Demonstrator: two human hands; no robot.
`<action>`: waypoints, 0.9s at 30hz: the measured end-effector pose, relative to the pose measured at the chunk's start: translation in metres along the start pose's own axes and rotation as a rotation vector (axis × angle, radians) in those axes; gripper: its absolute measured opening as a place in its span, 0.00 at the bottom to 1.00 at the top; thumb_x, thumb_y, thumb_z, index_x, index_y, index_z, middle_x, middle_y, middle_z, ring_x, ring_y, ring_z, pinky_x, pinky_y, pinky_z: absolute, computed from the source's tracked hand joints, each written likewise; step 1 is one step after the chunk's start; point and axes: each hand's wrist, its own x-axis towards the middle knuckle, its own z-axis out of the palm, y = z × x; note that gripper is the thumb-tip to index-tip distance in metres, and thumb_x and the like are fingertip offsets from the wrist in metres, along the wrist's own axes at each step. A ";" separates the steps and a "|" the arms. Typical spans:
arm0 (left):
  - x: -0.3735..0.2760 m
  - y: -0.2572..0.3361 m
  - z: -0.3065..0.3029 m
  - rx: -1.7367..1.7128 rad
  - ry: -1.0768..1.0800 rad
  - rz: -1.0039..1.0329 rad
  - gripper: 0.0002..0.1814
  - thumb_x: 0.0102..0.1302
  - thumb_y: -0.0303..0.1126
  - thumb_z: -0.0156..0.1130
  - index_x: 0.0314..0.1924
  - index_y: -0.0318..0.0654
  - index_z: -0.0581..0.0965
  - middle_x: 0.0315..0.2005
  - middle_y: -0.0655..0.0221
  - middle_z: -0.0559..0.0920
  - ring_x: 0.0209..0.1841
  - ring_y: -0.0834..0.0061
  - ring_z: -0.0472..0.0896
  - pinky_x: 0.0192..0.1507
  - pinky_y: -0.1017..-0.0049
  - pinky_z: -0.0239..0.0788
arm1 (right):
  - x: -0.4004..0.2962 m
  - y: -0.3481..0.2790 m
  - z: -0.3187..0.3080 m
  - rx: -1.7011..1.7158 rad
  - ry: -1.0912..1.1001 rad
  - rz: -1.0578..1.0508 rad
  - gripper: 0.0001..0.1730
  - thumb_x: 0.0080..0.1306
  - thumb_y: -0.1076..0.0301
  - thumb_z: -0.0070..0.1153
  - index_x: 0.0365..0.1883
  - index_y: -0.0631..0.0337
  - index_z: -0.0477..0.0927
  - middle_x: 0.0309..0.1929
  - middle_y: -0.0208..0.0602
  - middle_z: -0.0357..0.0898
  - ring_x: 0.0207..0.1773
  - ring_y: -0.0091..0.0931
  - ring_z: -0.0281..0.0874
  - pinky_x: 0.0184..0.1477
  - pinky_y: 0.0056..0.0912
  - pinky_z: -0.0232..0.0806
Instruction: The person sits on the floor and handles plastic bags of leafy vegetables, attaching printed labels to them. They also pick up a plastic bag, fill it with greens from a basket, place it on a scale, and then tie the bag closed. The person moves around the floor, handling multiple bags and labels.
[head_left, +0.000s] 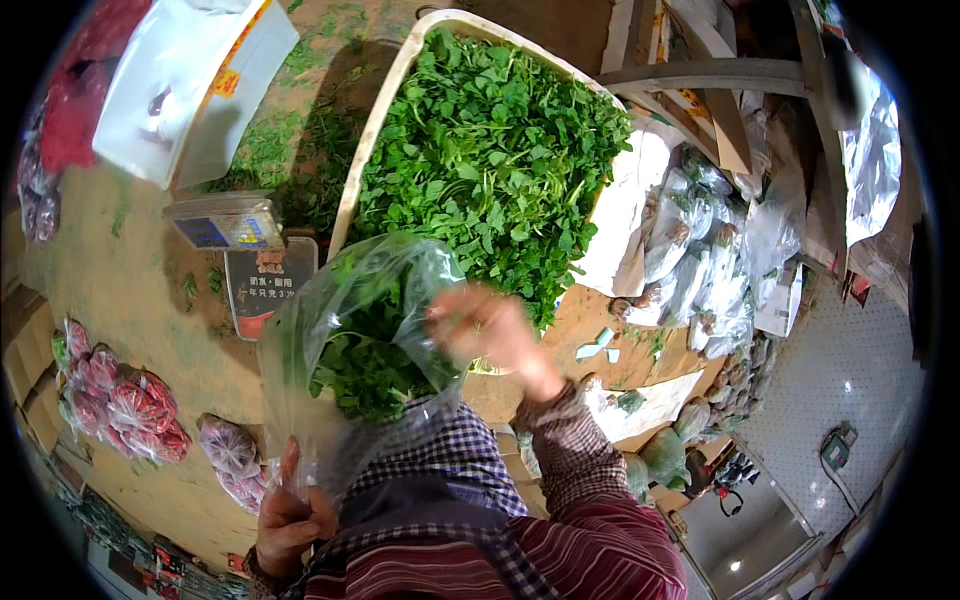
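Note:
A clear plastic bag (289, 382) with leafy greens (367, 375) inside lies in front of my body. My left hand (292, 517) grips the bag's lower left part, thumb pointing up. At the bag's right edge is my right hand (480, 326), blurred; whether its fingers hold the film cannot be told. Just beyond stands a large white tub (360, 165), heaped with loose leafy greens (495, 150). A digital scale (225, 221) with a dark platform (270, 285) sits left of the bag, which partly overlaps the platform.
A white foam box (180, 82) stands at the upper left. Bags of red peppers (146, 416) and a purple bagged vegetable (229, 446) lie left. On the right are bagged vegetables (697, 247), a wooden frame (705, 75) and small blue-white scraps (596, 345). Leaf bits litter the surface.

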 end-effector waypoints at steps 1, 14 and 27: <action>0.000 0.001 0.004 0.020 0.055 -0.019 0.48 0.45 0.22 0.58 0.62 0.46 0.41 0.14 0.66 0.67 0.12 0.78 0.60 0.17 0.79 0.53 | 0.012 0.034 -0.028 -0.374 0.528 -0.012 0.35 0.46 0.64 0.62 0.50 0.68 0.63 0.49 0.50 0.66 0.51 0.36 0.65 0.52 0.33 0.60; 0.034 0.000 -0.008 0.224 -0.022 -0.161 0.43 0.48 0.20 0.55 0.62 0.45 0.46 0.15 0.62 0.68 0.14 0.73 0.64 0.19 0.74 0.57 | 0.136 0.186 -0.122 -0.755 1.223 0.272 0.63 0.30 0.53 0.68 0.57 0.72 0.44 0.53 0.47 0.56 0.56 0.36 0.52 0.58 0.44 0.41; 0.041 0.001 0.006 0.254 0.037 -0.040 0.43 0.47 0.22 0.56 0.62 0.43 0.46 0.12 0.63 0.67 0.11 0.74 0.61 0.14 0.75 0.53 | 0.069 0.164 -0.124 -0.216 1.173 0.047 0.46 0.34 0.74 0.64 0.51 0.69 0.53 0.48 0.55 0.57 0.52 0.42 0.52 0.55 0.41 0.49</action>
